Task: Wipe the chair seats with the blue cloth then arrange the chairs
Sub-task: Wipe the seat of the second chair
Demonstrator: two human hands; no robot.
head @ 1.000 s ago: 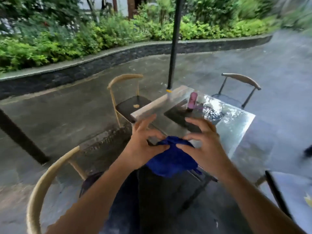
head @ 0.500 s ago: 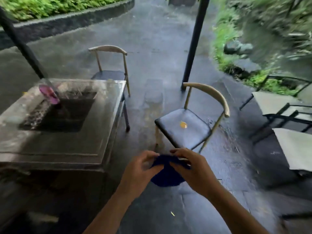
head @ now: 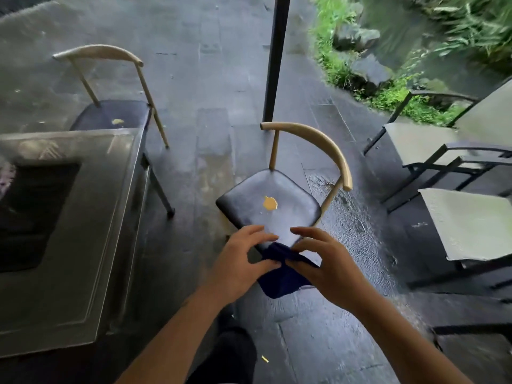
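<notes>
Blue cloth (head: 279, 275), bunched, hangs just in front of the dark padded chair seat (head: 266, 206), pinched between left hand (head: 243, 261) and right hand (head: 329, 267), likely being folded to wipe the yellow leaf (head: 269, 203) lying mid-seat.

I see an outdoor patio, likely a garden café or terrace. Wet stone paving (head: 216, 87) spreads around a dark post (head: 274, 59). Just in front of the post stands a wood-backed chair (head: 279, 200); left of it a metal bench (head: 83, 217); right, planting and rocks (head: 357, 59) and mesh loungers (head: 468, 220).
</notes>
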